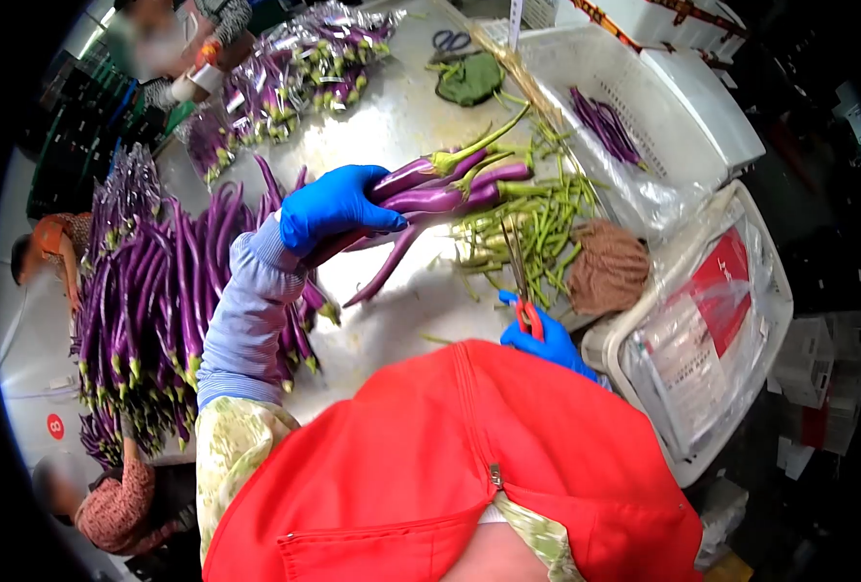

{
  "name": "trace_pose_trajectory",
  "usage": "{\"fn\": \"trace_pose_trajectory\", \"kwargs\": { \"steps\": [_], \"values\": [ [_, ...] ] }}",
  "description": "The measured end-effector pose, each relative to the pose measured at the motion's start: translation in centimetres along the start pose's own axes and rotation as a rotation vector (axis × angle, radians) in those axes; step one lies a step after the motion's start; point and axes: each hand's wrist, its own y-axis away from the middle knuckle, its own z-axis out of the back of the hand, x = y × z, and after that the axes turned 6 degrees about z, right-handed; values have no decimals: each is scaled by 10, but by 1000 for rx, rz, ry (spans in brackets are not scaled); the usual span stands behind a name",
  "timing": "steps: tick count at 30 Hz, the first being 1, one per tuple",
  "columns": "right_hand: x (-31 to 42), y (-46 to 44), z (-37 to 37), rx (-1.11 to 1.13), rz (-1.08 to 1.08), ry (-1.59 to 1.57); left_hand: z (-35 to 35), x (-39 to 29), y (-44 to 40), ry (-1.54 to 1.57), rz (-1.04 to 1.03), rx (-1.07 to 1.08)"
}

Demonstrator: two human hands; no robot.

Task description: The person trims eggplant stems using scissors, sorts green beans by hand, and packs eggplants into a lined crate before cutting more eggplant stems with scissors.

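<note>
My left hand [338,209], in a blue glove, is wrapped round several long purple eggplants [440,194] whose green stem ends point to the upper right. One more eggplant [392,264] slants down below that bunch. In its blue glove, my right hand [542,339] holds red-handled scissors [523,301], their blades pointing up, slightly parted, over a heap of cut green stems [547,228]. Beside the stems lies a brown cloth bundle [608,269]. A big pile of eggplants [149,291] lies to the left.
Bagged eggplants [295,68] lie at the upper left of the metal table [353,354]. Dark scissors [451,41] and a green leafy bundle [471,80] are at the top. White crates [678,126] line the right side. Other people [115,509] stand along the left.
</note>
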Motion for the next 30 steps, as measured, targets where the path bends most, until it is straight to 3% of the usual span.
{"fn": "trace_pose_trajectory", "kwargs": {
  "steps": [6,10,14,19,30],
  "values": [
    [-10,16,1,-11,-31,87,-47,38,31,-107,-111,-69],
    [2,25,-4,43,53,268,-62,47,37,-51,-71,7],
    [6,32,-4,35,38,177,-65,48,41,96,-44,51],
    [2,36,-2,44,42,119,-66,50,39,19,-96,25],
    [10,42,7,76,32,306,-65,53,34,-118,-41,81]
  ]
}}
